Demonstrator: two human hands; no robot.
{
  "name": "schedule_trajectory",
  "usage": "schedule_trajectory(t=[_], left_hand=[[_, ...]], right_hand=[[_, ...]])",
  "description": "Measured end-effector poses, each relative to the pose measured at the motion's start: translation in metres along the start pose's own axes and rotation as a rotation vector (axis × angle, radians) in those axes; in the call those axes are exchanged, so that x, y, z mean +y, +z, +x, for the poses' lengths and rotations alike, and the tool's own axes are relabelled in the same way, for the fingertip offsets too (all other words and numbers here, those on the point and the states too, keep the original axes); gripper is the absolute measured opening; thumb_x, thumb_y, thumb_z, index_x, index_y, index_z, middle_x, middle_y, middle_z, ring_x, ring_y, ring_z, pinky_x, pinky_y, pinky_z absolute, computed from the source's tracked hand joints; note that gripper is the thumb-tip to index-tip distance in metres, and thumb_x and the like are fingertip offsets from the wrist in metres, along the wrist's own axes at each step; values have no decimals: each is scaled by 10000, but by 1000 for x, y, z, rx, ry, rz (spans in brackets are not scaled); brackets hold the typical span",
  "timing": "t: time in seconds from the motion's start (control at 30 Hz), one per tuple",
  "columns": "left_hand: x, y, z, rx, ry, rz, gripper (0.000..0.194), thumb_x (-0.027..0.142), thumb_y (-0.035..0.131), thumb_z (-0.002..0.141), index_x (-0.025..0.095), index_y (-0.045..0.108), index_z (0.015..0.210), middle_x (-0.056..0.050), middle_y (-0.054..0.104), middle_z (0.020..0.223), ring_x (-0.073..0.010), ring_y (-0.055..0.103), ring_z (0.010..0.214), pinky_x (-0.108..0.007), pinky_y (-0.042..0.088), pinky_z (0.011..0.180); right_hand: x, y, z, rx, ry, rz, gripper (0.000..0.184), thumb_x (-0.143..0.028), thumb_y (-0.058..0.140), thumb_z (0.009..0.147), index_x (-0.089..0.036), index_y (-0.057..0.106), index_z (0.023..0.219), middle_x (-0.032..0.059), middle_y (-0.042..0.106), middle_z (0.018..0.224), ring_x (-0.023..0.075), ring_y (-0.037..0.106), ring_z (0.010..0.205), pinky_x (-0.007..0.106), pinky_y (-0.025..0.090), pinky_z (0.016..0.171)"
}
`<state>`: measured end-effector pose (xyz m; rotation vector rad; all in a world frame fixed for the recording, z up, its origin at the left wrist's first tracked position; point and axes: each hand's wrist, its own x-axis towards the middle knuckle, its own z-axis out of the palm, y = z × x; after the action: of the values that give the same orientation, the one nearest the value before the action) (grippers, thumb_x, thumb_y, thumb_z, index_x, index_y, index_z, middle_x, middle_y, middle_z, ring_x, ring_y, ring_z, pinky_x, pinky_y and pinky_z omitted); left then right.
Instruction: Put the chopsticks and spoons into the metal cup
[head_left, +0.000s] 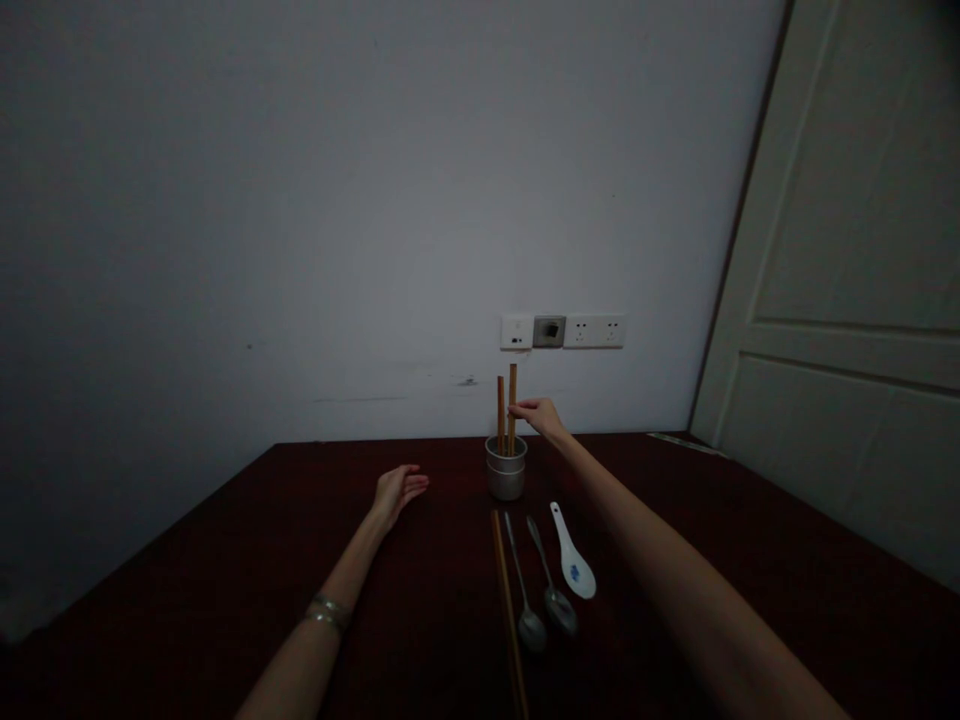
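My right hand point(537, 412) pinches a wooden chopstick point(513, 384) that stands upright with its lower end inside a grey metal cup point(506, 480). Another chopstick point(500, 405) leans in the same cup, just left of the pinched one. Left of the cup, my left hand point(399, 492) rests on or just above the table, fingers stretched out and holding nothing. In front of the cup lie chopsticks point(508, 605), a long-handled metal spoon point(531, 630), a second metal spoon point(560, 608) and a white ceramic spoon point(576, 570) with a blue mark.
The dark red table point(247, 560) reaches back to a pale wall point(360, 220). Wall sockets point(594, 331) sit above the table behind the cup. A light panelled door point(847, 250) stands at the right.
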<state>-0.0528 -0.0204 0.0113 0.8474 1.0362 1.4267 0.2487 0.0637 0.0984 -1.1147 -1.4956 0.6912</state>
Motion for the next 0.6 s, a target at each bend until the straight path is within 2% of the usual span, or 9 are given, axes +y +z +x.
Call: schedule_trajectory(t=[0.6], left_hand=[[1, 4, -5, 33, 27, 27, 108, 139, 499, 726, 90, 563, 799, -94, 653, 578, -172, 645, 571, -298, 514, 660]], right_hand=[[-1, 7, -15, 7, 56, 14, 139, -252, 665, 605, -116, 685, 628, 60, 690, 636, 150, 622, 619, 236, 467, 590]])
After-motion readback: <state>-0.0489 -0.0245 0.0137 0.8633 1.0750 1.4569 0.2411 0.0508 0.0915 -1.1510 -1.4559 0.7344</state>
